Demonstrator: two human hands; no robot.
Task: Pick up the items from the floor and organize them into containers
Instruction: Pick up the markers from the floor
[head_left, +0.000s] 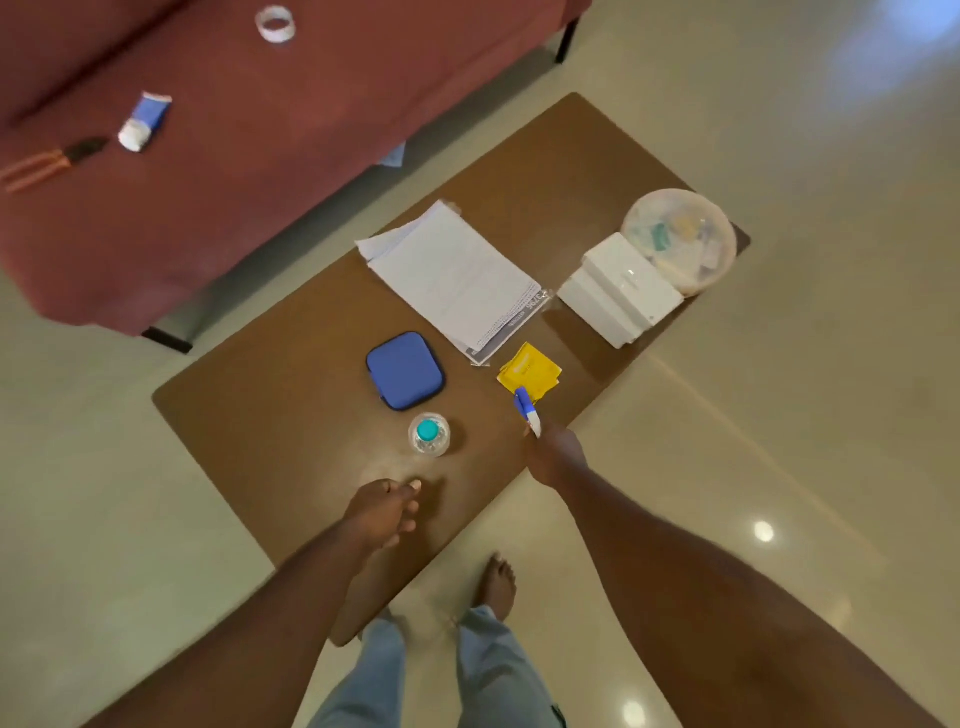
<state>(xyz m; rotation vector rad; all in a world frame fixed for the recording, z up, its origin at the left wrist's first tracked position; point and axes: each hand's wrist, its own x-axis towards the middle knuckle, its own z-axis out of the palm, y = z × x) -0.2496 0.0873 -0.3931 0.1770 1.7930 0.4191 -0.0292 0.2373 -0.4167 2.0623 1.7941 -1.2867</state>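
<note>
With the right hand (556, 457) pinching the blue-and-white tube (525, 413) just over the table's (270, 374) near right edge, beside the yellow packet (529, 370), grip firmly and carry it level to the round tub (680, 241) at the table's far right corner, likely the container meant. Bring the left hand (382, 512), loosely curled and empty over the table's near edge, across to steady that tub.

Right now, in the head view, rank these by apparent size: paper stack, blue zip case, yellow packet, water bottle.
1. paper stack
2. blue zip case
3. yellow packet
4. water bottle, seen from above, so only its top counts
</note>
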